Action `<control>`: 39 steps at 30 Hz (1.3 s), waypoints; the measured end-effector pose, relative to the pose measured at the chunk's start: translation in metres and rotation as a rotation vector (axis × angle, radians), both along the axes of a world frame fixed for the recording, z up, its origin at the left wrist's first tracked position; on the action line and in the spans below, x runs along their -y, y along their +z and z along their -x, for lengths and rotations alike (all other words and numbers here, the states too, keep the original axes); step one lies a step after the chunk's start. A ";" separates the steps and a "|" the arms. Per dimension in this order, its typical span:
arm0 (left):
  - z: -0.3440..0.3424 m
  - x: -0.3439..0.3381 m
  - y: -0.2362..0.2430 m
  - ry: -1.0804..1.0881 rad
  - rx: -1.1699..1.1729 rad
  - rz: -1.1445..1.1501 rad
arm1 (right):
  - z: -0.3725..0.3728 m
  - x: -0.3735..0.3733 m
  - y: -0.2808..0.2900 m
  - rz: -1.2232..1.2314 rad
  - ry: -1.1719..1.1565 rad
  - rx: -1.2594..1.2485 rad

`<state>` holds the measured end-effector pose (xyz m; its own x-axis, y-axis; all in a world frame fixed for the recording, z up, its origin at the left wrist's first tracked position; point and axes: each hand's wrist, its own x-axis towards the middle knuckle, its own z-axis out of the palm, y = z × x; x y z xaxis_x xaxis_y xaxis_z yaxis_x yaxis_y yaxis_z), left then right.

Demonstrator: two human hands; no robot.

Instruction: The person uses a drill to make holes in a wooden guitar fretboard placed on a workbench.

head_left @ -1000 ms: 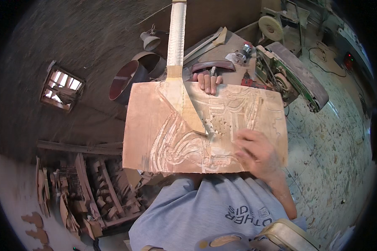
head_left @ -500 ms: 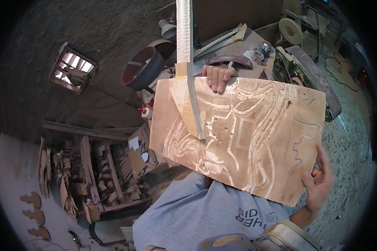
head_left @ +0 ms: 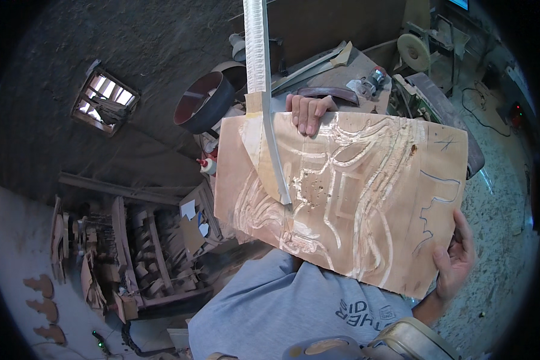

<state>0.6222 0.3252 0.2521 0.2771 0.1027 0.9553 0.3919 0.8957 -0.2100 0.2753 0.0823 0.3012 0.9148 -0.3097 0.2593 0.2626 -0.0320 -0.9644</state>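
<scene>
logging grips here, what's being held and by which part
A wooden board: the left hand grips its far edge, the right hand its right edge near the lower corner.

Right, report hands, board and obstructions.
Left hand curled over far edge of carved board; right hand at its right edge. Face grooved, partly hidden by long pale wooden piece.

Dim left wall (head_left: 162, 78), glaring small window (head_left: 105, 99), brightly lit board (head_left: 366, 198), fisheye-bent edges, black corners.

Left fingers (head_left: 312, 119) and right fingers (head_left: 463, 231) hold a grooved board (head_left: 357, 195) by its edges.
</scene>
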 end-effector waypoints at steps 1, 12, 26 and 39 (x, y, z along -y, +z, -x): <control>-0.004 0.011 -0.006 -0.019 -0.008 0.009 | -0.002 0.002 -0.002 0.005 -0.017 -0.004; 0.007 -0.036 -0.023 0.179 -0.081 -0.362 | -0.046 -0.008 -0.052 -0.149 0.111 -0.228; 0.010 -0.081 -0.052 1.250 -0.894 -1.207 | -0.073 -0.036 -0.092 -0.383 0.574 -0.236; 0.085 0.024 -0.078 2.162 -0.511 -2.205 | -0.043 -0.016 -0.241 -0.685 0.155 -0.436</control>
<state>0.5375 0.3007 0.1741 0.9522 0.1763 0.2494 -0.0087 -0.8007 0.5990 0.3180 0.0986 0.0603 0.9349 -0.1323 -0.3293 -0.1867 0.6056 -0.7735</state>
